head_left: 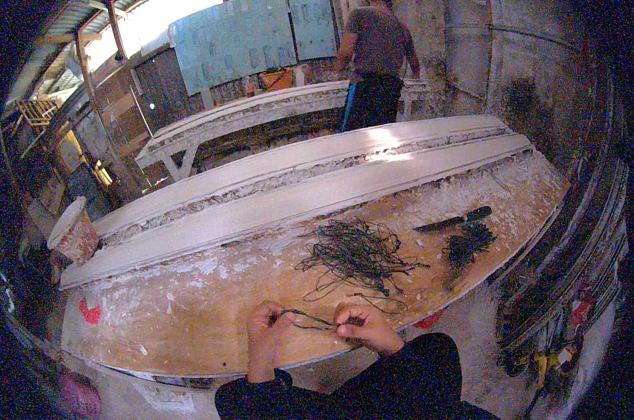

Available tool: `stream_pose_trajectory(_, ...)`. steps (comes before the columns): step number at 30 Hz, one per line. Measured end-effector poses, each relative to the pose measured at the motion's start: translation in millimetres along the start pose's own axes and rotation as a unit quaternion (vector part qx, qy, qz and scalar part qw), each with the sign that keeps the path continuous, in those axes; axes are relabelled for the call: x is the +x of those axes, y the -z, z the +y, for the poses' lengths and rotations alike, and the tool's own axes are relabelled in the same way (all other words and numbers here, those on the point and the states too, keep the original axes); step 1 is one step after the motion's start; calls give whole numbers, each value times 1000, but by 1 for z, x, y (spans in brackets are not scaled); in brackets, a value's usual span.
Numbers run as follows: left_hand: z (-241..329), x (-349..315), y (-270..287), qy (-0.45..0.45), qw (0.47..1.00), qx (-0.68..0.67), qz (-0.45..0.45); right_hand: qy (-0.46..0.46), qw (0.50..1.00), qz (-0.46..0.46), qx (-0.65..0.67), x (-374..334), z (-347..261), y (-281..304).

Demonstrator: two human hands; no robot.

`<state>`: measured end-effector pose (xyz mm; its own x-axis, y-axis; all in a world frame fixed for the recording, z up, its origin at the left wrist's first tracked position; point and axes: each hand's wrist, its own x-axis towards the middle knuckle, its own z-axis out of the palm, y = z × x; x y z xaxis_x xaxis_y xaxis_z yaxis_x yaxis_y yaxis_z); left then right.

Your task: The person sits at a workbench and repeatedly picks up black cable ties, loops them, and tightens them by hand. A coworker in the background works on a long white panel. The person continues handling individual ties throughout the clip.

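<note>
A dark cord point(306, 313) forms a narrow loop between my two hands, low over the near edge of the wooden worktop point(191, 329). My left hand point(266, 323) pinches its left end. At the other end, the fingertips of my right hand point(364, 327) are closed on the cord. Just beyond lies a loose tangle of the same dark cord point(355, 253), with a strand trailing toward my right hand. Farther right rest a dark-handled knife point(454, 219) and a compact bundle of short dark cord pieces point(469, 243).
White moulded strips point(289, 192) run along the worktop's far side. A stained bucket point(74, 231) stands at its left end. Behind, a person point(378, 59) stands by a second long white bench point(254, 108). Yellow and red items point(551, 358) lie low at right.
</note>
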<state>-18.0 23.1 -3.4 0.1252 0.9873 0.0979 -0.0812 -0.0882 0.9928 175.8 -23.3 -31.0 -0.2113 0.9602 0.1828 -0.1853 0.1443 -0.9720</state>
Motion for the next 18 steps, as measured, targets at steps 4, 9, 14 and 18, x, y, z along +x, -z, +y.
stream_pose_trajectory(4, 1, 1, -3, -28, 994, 99, -24, 21, 999, -7, 46, -2, 6, 3)
stream_pose_trajectory(9, 1, 1, -4, -17, 990, 136, -16, 39, 997, -22, 63, -1, 10, 5)
stream_pose_trajectory(14, -8, 6, -1, 8, 999, 46, -6, 22, 998, -14, 63, -3, 7, 4)
stream_pose_trajectory(18, -12, 6, 0, -9, 999, 48, 1, 33, 998, -9, 55, -3, 3, 2)
